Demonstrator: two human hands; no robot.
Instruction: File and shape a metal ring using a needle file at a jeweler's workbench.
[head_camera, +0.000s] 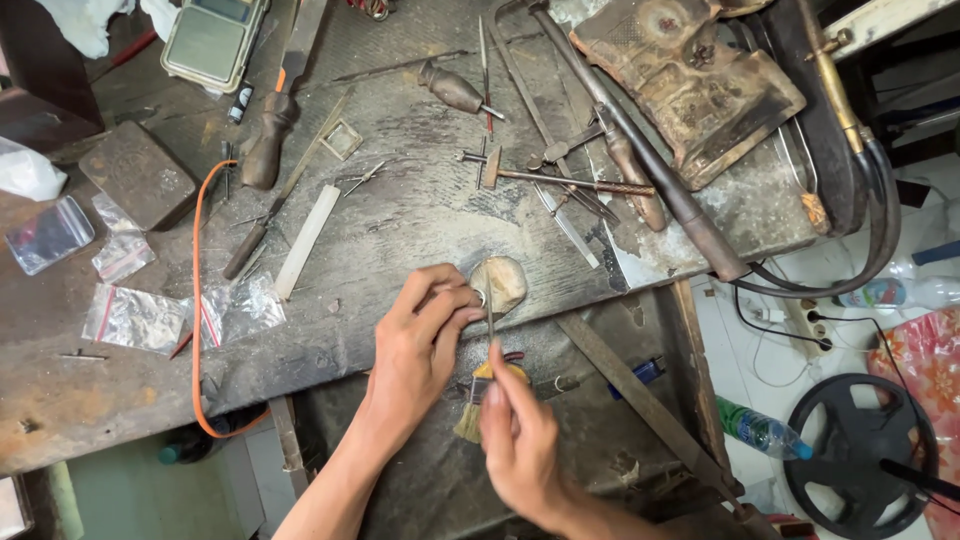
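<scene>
Right at the near edge of the surface (420, 215), the left hand (425, 335) is curled around a small ring (480, 297), pinching it against the worn wooden peg (500, 282) that juts out from that edge. The right hand (515, 430) grips a thin needle file (490, 320) between thumb and fingertips, its tip standing up against the ring; a small brush (478, 400) lies just under that hand in the tray below. Judging by the file set on the metal, the shaping or smoothing looks to be under way rather than finished, though the ring is too small to tell how much has been worked. Further back across the surface lie tools that neither hand touches: a saw frame (545, 95), a hammer (640, 150), a wooden-handled graver (452, 88), tweezers (365, 178) and a pale flat stick (307, 240). Toward the left edge sit small clear bags (135, 318), a dark metal block (138, 173) and, at the far left corner, a pocket scale (212, 40). An orange cord (197, 300) runs over the near edge.
</scene>
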